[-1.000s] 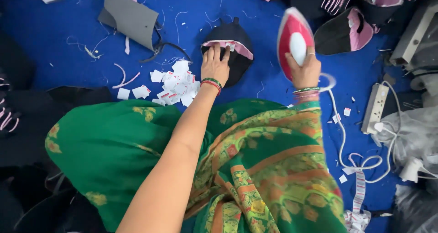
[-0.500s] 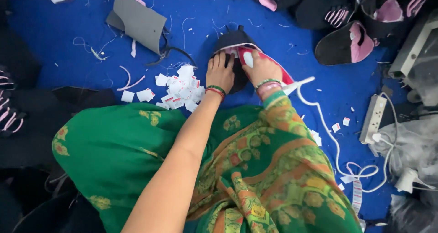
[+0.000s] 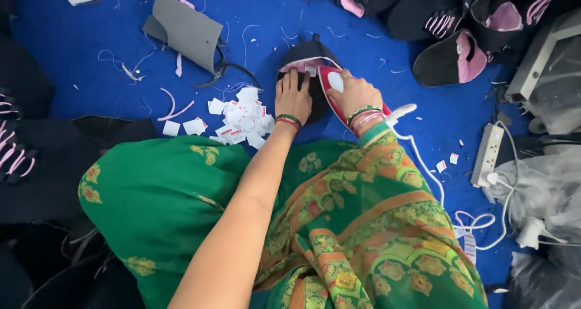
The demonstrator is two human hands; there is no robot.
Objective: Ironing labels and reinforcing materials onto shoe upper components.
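Far left, black pieces (image 3: 18, 157): dark cut parts with pink stitching lie stacked at the left edge of the frame.
Upper left, grey sheet (image 3: 181, 33): a bent piece of stiff-looking grey material on the blue floor covering (image 3: 91, 55), among loose threads.
Left of centre, white tags (image 3: 239, 118): a loose heap of small paper-like labels, just beside the left wrist; light and easily scattered.
Centre, left hand (image 3: 293, 94): laid flat, fingers spread, pressing down on the black fabric piece (image 3: 305, 61); it grips nothing.
Centre, black fabric piece: a rounded, soft, pink-lined part lying on the floor covering; it appears limp and light, and is best steadied by flat pressure away from the hot sole.
Right of centre, right hand (image 3: 357, 94): closed over the handle of the red and white iron (image 3: 331, 82).
Red and white iron: set on the fabric piece, touching it; probably rigid and fairly heavy, to be held only by its handle.
Right, white cord (image 3: 423, 164): trails down to coils at lower right.
Far right, power strip (image 3: 487, 154): lies beside crumpled plastic.
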